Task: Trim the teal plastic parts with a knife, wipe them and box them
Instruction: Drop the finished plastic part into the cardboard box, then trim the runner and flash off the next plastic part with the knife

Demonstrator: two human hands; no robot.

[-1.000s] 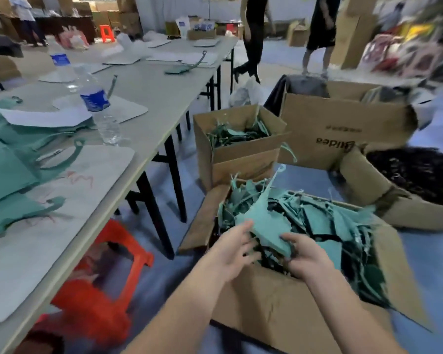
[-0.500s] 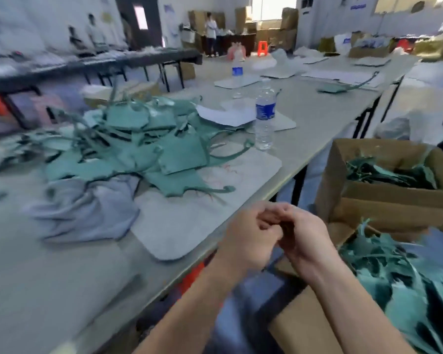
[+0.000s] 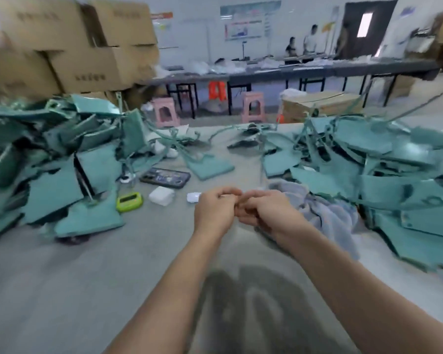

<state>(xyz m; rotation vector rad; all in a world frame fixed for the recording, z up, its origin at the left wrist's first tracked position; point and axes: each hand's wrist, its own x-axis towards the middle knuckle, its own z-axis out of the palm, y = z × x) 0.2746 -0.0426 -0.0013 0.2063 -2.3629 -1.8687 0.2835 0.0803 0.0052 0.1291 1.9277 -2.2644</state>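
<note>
The grey table [image 3: 62, 290] carries a left heap [image 3: 51, 159] and a right heap [image 3: 394, 169] of teal plastic parts. A grey cloth [image 3: 325, 213] lies against the right heap. Beside it the left hand [image 3: 212, 213] and right hand [image 3: 269, 213] meet, fingers curled; whether they pinch anything is too blurred to tell. A phone [image 3: 165, 177] lies beyond.

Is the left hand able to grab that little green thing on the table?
Probably yes. The green thing lies in the open on the table, left of the left hand. Only a low white block sits near the way. The hand touches the right hand now.
</note>
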